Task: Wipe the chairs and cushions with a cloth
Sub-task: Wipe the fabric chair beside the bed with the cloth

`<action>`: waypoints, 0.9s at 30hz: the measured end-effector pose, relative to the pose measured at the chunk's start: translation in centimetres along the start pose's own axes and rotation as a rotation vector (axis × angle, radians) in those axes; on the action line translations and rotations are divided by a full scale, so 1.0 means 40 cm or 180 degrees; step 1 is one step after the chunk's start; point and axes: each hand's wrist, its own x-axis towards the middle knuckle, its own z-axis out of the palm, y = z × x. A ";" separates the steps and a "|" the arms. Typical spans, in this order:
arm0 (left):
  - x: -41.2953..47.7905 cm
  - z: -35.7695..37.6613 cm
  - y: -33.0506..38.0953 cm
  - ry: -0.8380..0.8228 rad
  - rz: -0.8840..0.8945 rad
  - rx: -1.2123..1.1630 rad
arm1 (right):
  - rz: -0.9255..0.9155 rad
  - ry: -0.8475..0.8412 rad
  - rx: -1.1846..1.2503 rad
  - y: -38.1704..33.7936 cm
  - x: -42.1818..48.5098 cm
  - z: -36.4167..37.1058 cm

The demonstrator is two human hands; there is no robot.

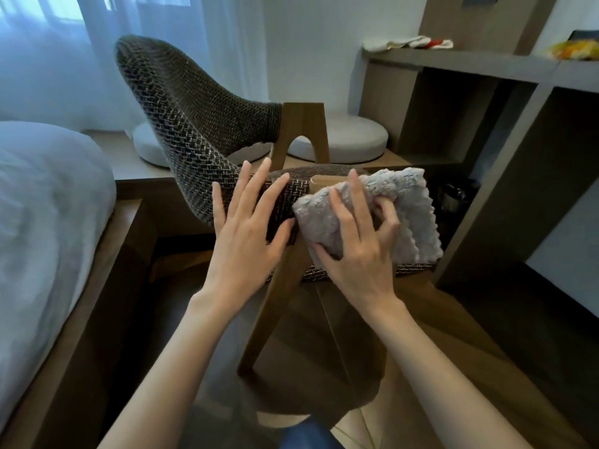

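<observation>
A dark woven chair with wooden legs lies tipped, its underside and legs toward me. My left hand rests flat, fingers spread, on the woven seat edge. My right hand grips a fluffy grey cloth and presses it against the top of the near wooden leg where it meets the seat. Two round white cushions lie on a low platform behind the chair, partly hidden by it.
A bed with white bedding stands close on the left in a wooden frame. A brown shelf unit fills the right, with folded cloths on top. White curtains hang at the back. Wooden floor lies below.
</observation>
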 end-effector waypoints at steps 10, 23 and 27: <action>-0.095 0.000 -0.074 -0.0307 -0.0004 -0.0061 | -0.1036 0.0046 0.0050 0.039 0.034 0.014; -0.152 -0.009 -0.114 -0.0653 -0.0206 -0.0163 | -0.1136 -0.0478 -0.0319 0.016 -0.140 0.082; -0.161 -0.009 -0.116 -0.0690 -0.0247 -0.0231 | -0.0668 0.0039 -0.0089 0.019 -0.093 0.060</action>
